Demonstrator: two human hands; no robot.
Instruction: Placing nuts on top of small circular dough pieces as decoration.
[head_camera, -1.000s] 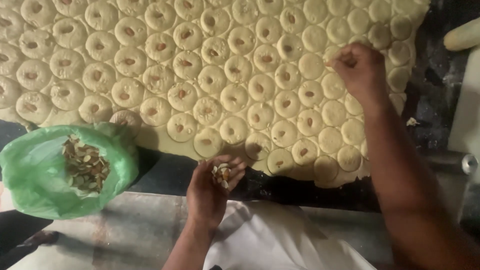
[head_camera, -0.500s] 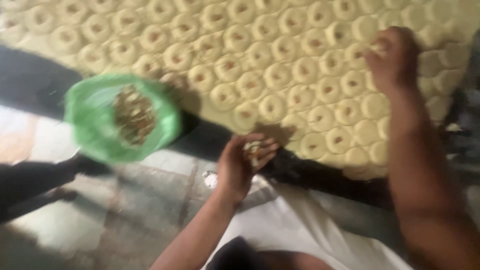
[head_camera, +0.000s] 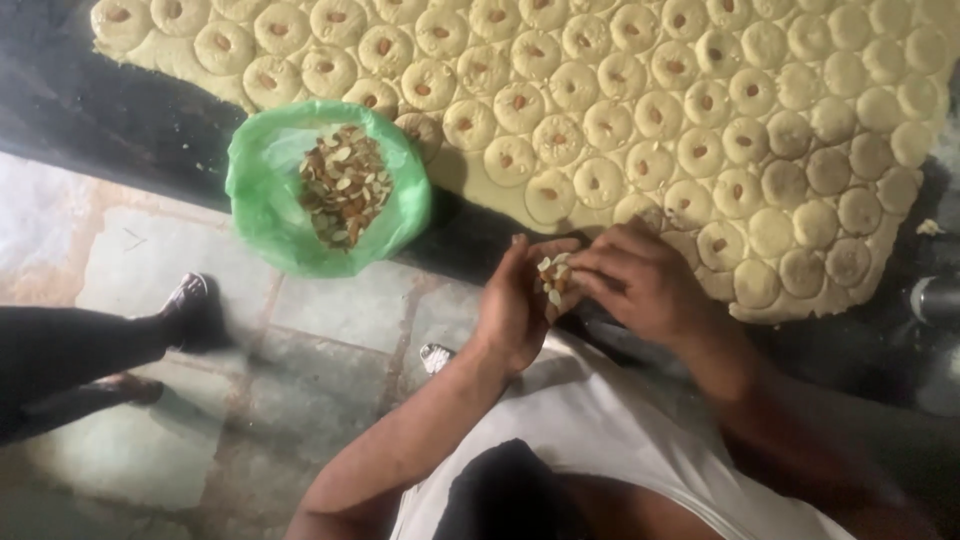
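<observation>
The left hand (head_camera: 515, 305) cups almond slivers (head_camera: 553, 280) near the dough rounds (head_camera: 640, 110); right hand (head_camera: 640, 280) fingertips pinch among them. A tilted palm would likely spill slivers floorward.

Down at the bottom left, a worn stone floor (head_camera: 180, 400) of pale, stained slabs with dark joints between them, light falling patchily across it (brightest toward the left edge). Above it runs the dark work surface (head_camera: 110, 120), its near edge cutting diagonally across the frame. Another person's dark-trousered leg (head_camera: 70, 350) and sandalled foot (head_camera: 190, 310) stand on the slabs at left.
</observation>
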